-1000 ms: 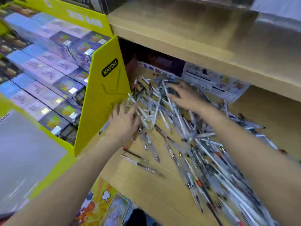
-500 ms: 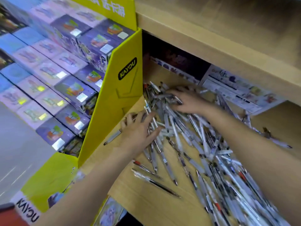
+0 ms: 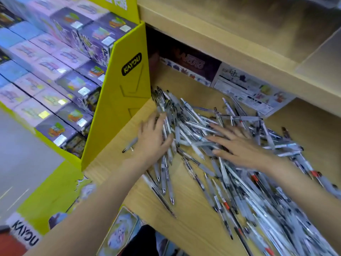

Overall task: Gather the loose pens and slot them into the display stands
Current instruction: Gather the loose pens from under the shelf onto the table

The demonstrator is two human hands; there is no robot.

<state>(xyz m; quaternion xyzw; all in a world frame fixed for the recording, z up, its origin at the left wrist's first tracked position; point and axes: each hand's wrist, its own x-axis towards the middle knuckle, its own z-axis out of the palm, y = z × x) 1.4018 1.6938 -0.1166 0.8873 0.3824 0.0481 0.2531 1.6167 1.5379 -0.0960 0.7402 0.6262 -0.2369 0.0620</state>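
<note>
A big heap of loose grey and clear pens (image 3: 239, 182) covers the wooden shelf (image 3: 188, 224) from its back left corner to the front right. My left hand (image 3: 152, 139) lies flat with spread fingers against the heap's left edge, and one stray pen (image 3: 130, 145) pokes out from under it on the left. My right hand (image 3: 238, 145) rests palm down on top of the pile, fingers straight and pointing left. Neither hand holds a pen. No pen stand shows in the head view.
A yellow KAYOU cardboard display wall (image 3: 120, 100) bounds the shelf on the left, with rows of purple card boxes (image 3: 60, 74) beyond it. Printed boxes (image 3: 245, 85) stand at the shelf's back. Another wooden shelf (image 3: 239, 30) hangs overhead.
My right hand has drawn back from the far part of the heap toward the middle and flattened out. The left hand stays at the heap's left edge. The camera has shifted.
</note>
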